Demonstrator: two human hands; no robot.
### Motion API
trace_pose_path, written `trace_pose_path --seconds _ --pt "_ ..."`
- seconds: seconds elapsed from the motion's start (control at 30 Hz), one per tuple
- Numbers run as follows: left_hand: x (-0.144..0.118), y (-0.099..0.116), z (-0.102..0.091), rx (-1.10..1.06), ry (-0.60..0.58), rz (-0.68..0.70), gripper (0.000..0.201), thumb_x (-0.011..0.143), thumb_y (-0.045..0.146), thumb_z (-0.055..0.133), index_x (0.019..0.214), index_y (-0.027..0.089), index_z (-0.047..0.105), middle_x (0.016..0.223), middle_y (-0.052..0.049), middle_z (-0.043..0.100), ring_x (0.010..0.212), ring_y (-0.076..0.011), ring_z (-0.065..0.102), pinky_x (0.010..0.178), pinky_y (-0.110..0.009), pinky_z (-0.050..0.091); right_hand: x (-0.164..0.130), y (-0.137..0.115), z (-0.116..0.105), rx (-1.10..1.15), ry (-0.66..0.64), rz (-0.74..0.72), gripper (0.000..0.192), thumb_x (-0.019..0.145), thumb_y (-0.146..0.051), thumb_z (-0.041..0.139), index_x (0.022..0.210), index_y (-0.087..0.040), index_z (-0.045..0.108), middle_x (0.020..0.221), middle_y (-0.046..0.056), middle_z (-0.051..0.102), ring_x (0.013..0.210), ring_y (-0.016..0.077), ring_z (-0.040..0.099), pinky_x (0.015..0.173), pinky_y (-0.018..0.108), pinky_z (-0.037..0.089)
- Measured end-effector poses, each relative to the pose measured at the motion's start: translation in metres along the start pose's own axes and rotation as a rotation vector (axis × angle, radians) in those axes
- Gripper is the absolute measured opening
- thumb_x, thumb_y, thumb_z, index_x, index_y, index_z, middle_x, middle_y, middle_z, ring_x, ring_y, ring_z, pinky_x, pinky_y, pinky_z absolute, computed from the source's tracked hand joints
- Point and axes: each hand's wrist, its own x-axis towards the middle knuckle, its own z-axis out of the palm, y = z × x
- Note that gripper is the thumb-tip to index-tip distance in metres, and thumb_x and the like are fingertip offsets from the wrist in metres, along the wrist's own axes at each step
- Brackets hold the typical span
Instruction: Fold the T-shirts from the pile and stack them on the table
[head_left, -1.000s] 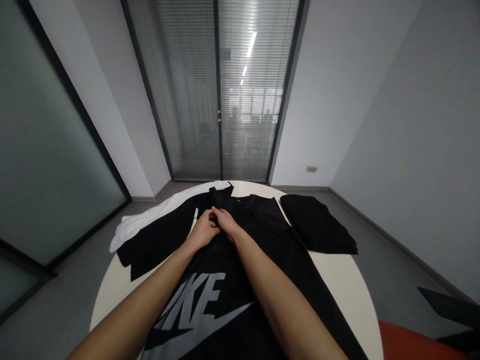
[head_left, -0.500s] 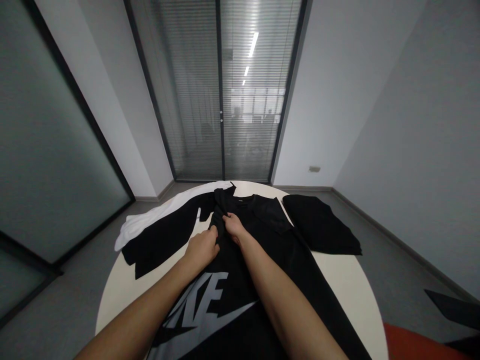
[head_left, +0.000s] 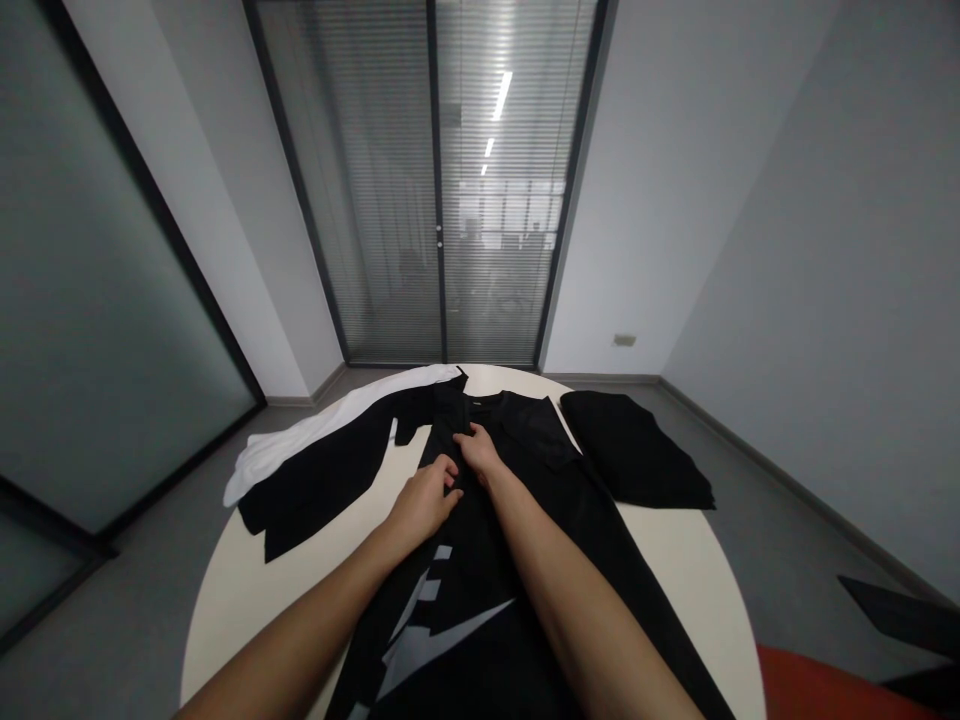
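Note:
A black T-shirt (head_left: 540, 500) with a grey printed logo (head_left: 427, 640) lies along the round white table (head_left: 690, 570) in front of me. Its left side is folded inward, covering part of the logo. My left hand (head_left: 424, 500) presses flat on the folded edge near the chest. My right hand (head_left: 478, 455) rests just beyond it, fingers pinching the fabric of the fold below the collar. Both forearms reach over the shirt.
A folded black garment (head_left: 637, 450) lies at the table's far right. Another black garment (head_left: 322, 480) and a white one (head_left: 300, 440) lie at the far left. An orange-red seat (head_left: 825, 690) shows at the bottom right. Glass doors with blinds stand behind.
The shirt's left side has been folded inward over the logo, hiding most of its letters. My left hand has slid toward me along the fold; my right hand stays near the collar.

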Motion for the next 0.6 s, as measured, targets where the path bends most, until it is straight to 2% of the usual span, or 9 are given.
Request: trace_pose_path --seconds 0.2,0.37,0.47,0.53,0.6 --pt "0.002 0.003 0.009 -0.101 0.062 -0.018 0.019 0.083 0.020 0.069 0.085 0.022 0.051 0.081 0.001 0.067 0.071 -0.0164 0.064 0.065 -0.025 0.041 -0.005 -0.007 -0.004 -0.018 0.044 0.073 0.076 0.078 -0.010 0.060 0.151 -0.012 0.037 0.131 0.011 0.066 0.115 0.0180 0.066 0.098 0.029 0.053" --pt "0.001 -0.005 0.017 -0.242 -0.033 -0.004 0.009 0.088 0.018 0.060 0.091 0.022 0.053 0.079 0.003 0.068 0.064 -0.0141 0.065 0.063 -0.024 0.044 -0.015 -0.020 -0.018 -0.149 0.082 0.049 0.079 0.078 -0.010 0.061 0.153 -0.011 0.037 0.152 0.015 0.048 0.139 0.0230 0.047 0.116 0.033 0.037" --pt "-0.005 -0.010 0.016 -0.108 -0.025 0.114 0.014 0.086 0.011 0.057 0.096 0.022 0.058 0.090 -0.001 0.070 0.082 -0.0179 0.068 0.076 -0.028 0.049 -0.029 -0.026 -0.026 -0.472 0.095 -0.013 0.067 0.085 -0.017 0.058 0.151 -0.014 0.043 0.155 0.014 0.043 0.143 0.0284 0.039 0.118 0.041 0.032" --pt "-0.010 -0.011 0.014 0.035 0.002 0.191 0.021 0.085 0.012 0.059 0.104 0.020 0.061 0.107 -0.006 0.071 0.103 -0.0234 0.066 0.092 -0.035 0.049 -0.040 -0.027 -0.029 -0.709 0.086 -0.036 0.061 0.092 -0.031 0.055 0.150 -0.016 0.045 0.155 0.015 0.043 0.144 0.0327 0.036 0.118 0.049 0.029" --pt "-0.015 -0.012 0.016 0.139 0.000 0.234 0.032 0.088 0.018 0.061 0.120 0.016 0.060 0.129 -0.013 0.064 0.124 -0.0285 0.058 0.106 -0.042 0.044 -0.049 -0.025 -0.030 -0.837 0.038 -0.018 0.062 0.097 -0.047 0.047 0.152 -0.018 0.044 0.156 0.015 0.041 0.147 0.0366 0.029 0.119 0.058 0.019"
